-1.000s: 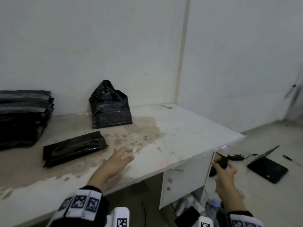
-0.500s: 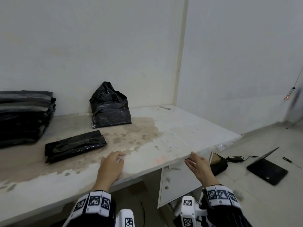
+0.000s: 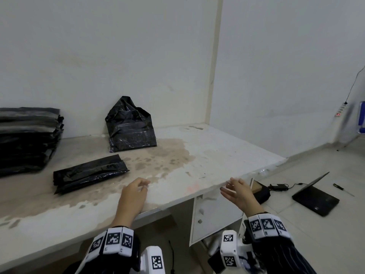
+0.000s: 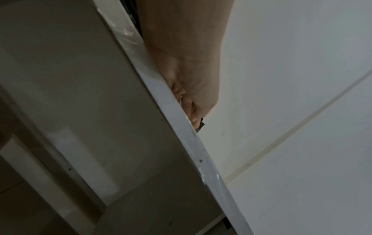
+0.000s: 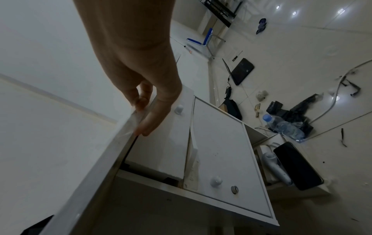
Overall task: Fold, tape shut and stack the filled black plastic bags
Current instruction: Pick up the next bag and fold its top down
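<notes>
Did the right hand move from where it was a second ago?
Yes. The right hand came up from the floor side to the table's front edge.

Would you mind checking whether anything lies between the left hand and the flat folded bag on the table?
Nothing visible does: only bare, stained tabletop separates the left hand from the folded black bag.

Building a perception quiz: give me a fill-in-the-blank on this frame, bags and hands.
1. The flat folded black plastic bag lies on the worn white table, ____ the tall stack of black bags.
2. The crumpled upright black bag stands against the ____.
3. The right hand touches the table's ____ edge.
4. The left hand holds ____.

Missing: beside; wall; front; nothing
</notes>
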